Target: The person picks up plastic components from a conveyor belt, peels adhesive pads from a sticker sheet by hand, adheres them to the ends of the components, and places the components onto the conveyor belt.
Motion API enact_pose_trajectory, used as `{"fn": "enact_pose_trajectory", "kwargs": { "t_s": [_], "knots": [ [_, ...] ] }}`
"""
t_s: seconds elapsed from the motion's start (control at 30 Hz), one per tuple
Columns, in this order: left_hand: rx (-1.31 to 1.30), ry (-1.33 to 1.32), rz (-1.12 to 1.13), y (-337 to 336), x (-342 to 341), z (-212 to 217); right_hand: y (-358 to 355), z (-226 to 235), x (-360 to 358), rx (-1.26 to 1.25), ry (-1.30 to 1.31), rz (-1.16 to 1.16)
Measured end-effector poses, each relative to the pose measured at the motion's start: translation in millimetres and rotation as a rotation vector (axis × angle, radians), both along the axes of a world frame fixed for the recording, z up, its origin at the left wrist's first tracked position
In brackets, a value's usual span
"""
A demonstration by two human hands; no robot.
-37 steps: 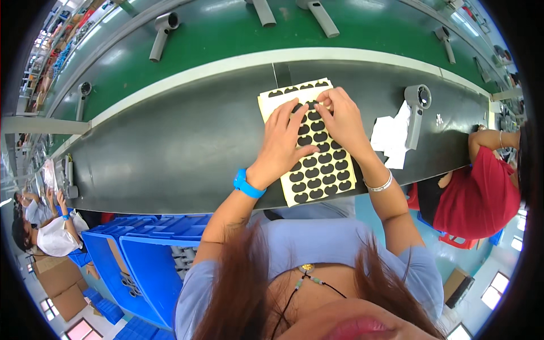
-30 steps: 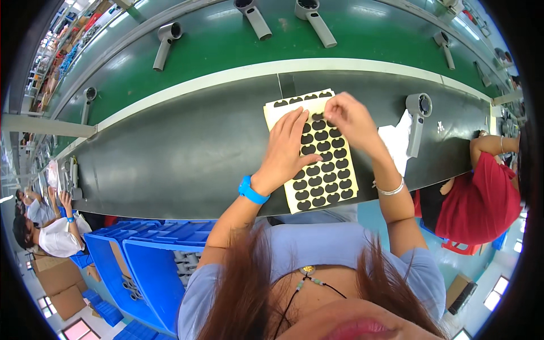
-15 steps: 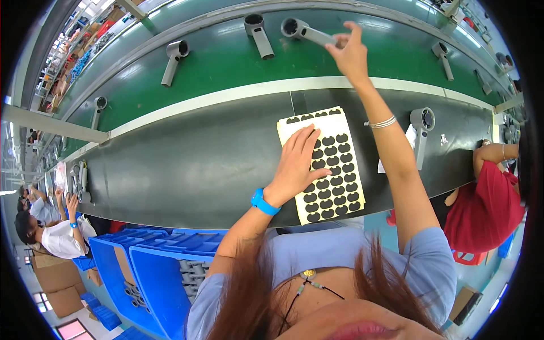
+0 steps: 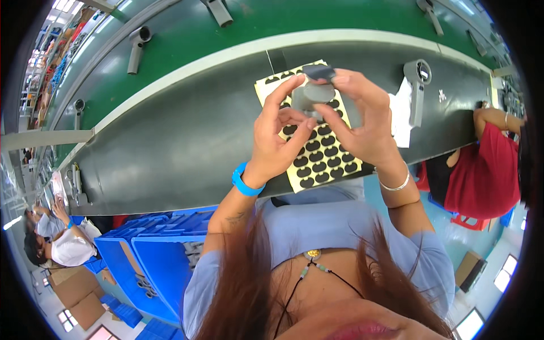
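Observation:
Both my hands are raised close to the camera around a small grey handheld device (image 4: 313,89) with a round face. My right hand (image 4: 362,116) grips it from the right and top. My left hand (image 4: 276,139) pinches at its lower left, thumb and forefinger on it. Below them, on the dark grey table (image 4: 170,141), lies a pale yellow sheet (image 4: 323,153) covered with several black oval stickers. My hands hide part of the sheet.
A green conveyor belt (image 4: 238,34) runs behind the table carrying several grey devices (image 4: 136,45). One grey device (image 4: 416,85) lies on white paper (image 4: 399,113) at the right. A person in red (image 4: 481,164) sits at the right. Blue crates (image 4: 147,249) stand at lower left.
My right hand reached to the conveyor, took a grey device and brought it back above the sticker sheet. My left hand left the sheet and joined it on the device.

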State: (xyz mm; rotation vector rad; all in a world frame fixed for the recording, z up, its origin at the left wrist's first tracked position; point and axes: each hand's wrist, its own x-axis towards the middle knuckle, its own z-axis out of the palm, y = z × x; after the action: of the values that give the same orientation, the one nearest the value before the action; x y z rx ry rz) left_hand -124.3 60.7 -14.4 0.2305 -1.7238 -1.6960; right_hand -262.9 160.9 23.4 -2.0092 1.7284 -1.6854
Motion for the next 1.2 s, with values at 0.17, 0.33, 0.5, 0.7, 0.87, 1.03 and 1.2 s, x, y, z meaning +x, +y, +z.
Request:
{"fn": "enact_pose_trajectory", "kwargs": {
  "t_s": [0.17, 0.33, 0.5, 0.7, 0.87, 1.03, 1.2],
  "knots": [
    [0.110, 0.107, -0.050, 15.3, -0.6, 5.8, 20.2, 17.4, 14.3, 0.041, -0.375, 0.086],
    [-0.005, 0.088, -0.110, 15.4, 3.9, 6.0, 43.3, 15.5, 10.0, -0.053, -0.509, -0.054],
    [-0.078, 0.096, -0.071, 19.7, 6.8, -2.1, 59.1, 24.7, 20.6, 0.102, -0.607, -0.082],
    [-0.064, 0.043, -0.136, 24.0, 10.1, 1.6, 59.8, 27.0, 26.1, 0.170, -0.627, -0.112],
    [-0.031, 0.090, -0.159, 26.3, 8.2, -0.8, 57.7, 20.9, 28.1, 0.187, -0.660, -0.072],
    [-0.035, 0.073, -0.175, 27.9, 4.6, -0.8, 58.7, 20.9, 25.7, 0.231, -0.710, -0.092],
    [-0.042, 0.073, -0.166, 28.2, 3.6, -2.0, 57.8, 19.1, 24.7, 0.243, -0.696, -0.107]
  ]
}}
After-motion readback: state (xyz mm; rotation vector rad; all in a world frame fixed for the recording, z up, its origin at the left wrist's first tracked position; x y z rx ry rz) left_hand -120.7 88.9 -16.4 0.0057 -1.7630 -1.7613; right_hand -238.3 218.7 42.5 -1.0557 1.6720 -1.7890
